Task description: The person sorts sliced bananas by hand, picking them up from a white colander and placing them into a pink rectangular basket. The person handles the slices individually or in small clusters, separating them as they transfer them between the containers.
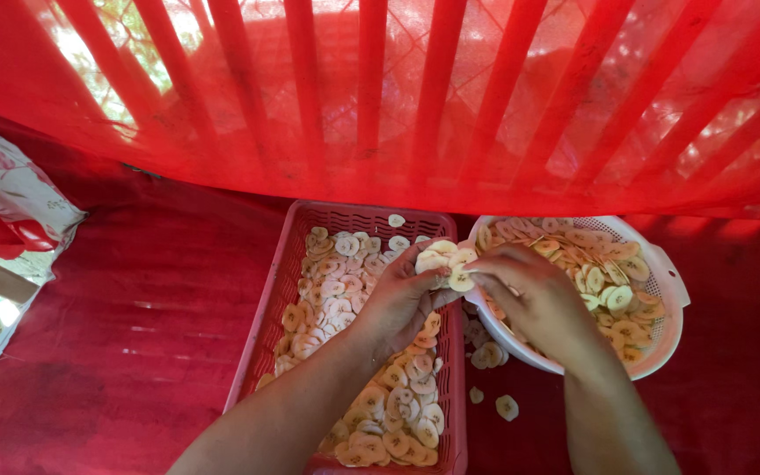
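Observation:
My left hand (398, 303) is above a pink rectangular basket (267, 327) and holds a small stack of pale banana slices (437, 257). My right hand (534, 299) meets it at the stack, fingers pinching one slice (461, 281) at the stack's edge. The pink basket holds several slices laid out flat (336, 281). To the right a white round colander (672, 330) is heaped with more slices (609, 273); my right hand lies over its near left rim.
A few loose slices (496, 400) lie on the red cloth surface (134, 352) between basket and colander. A red curtain over window bars (415, 97) hangs behind. A floral fabric (6, 185) sits at the left edge.

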